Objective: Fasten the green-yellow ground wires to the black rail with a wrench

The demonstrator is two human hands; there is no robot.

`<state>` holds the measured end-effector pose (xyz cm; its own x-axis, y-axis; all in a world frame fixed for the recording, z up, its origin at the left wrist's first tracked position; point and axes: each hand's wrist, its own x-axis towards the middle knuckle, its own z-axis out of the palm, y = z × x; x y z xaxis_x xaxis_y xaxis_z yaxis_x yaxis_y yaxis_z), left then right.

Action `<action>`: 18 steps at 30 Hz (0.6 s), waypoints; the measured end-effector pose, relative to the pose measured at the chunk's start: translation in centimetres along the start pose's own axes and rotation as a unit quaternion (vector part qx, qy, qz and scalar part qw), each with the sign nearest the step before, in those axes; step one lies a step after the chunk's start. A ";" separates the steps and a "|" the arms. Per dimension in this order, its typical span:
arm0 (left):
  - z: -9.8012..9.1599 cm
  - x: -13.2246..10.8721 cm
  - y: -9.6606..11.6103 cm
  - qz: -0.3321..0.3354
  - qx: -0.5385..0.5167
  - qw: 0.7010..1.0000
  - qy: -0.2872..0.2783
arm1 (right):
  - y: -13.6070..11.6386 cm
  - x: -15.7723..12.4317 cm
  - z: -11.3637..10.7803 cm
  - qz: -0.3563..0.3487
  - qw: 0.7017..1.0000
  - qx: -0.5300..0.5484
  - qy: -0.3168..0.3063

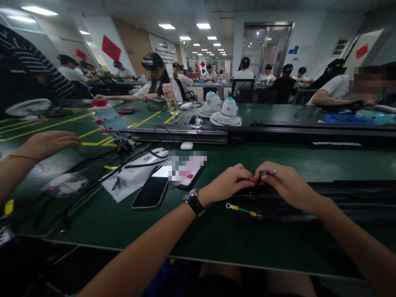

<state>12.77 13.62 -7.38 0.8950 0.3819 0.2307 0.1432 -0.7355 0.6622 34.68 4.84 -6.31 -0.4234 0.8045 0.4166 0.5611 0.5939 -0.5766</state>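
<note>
My left hand [232, 180], with a watch on its wrist, has its thumb and fingers pinched together. Its fingertips meet those of my right hand [286, 181], which wears a ring and is also closed. Between them shows a small dark metal part [262, 172] with shiny rounded ends; its exact kind is too small to tell. Just below lies a short green-and-yellow wire [243, 209] with a ring terminal at its left end. Its other end rests at a long black bar [278, 214]. Another dark bar [355, 189] runs under my right hand and partly behind it.
Left of my hands lie two phones [150, 192] [190, 175], a white bag [136, 167] and black cables [74, 202]. Another person's hand [51, 144] reaches in at left. Long metal rails [182, 135] cross the table behind, with white fans [227, 113] beyond.
</note>
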 end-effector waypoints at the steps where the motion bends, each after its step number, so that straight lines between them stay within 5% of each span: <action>1: 0.0 0.0 -0.1 0.001 -0.001 1.000 -0.003 | 0.0 0.0 0.0 -0.001 1.000 0.004 -0.001; 18: 0.1 0.3 -0.2 -0.007 -0.043 0.999 -0.018 | 0.0 0.3 -0.3 0.035 0.998 0.052 -0.014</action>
<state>13.04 13.78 -7.52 0.9077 0.3711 0.1960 0.1213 -0.6792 0.7239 34.72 5.06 -5.99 -0.4066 0.8425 0.3532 0.5139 0.5306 -0.6741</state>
